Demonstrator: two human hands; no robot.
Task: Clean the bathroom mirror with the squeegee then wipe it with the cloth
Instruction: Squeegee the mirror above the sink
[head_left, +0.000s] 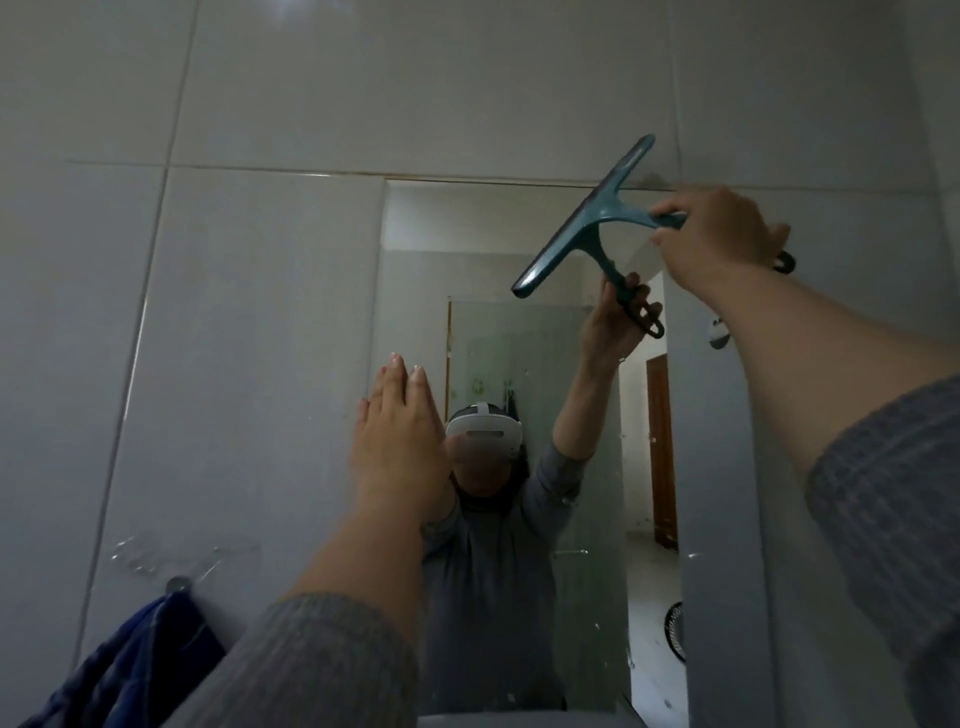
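The bathroom mirror (498, 249) is set in the grey tiled wall ahead, with spots and streaks on its glass. My right hand (719, 236) grips the handle of a teal squeegee (589, 215), whose blade lies slanted across the mirror's top right corner. My left hand (400, 431) is flat and open, fingers together, resting at the mirror's left edge. A dark blue cloth (140, 660) hangs from a hook at the lower left. The mirror shows my reflection with the raised arm.
A metal wall hook (178, 583) holds the cloth, with glue smears on the tile above it. Grey tiles surround the mirror on all sides. A small wall fitting (719, 332) sits to the right of the mirror.
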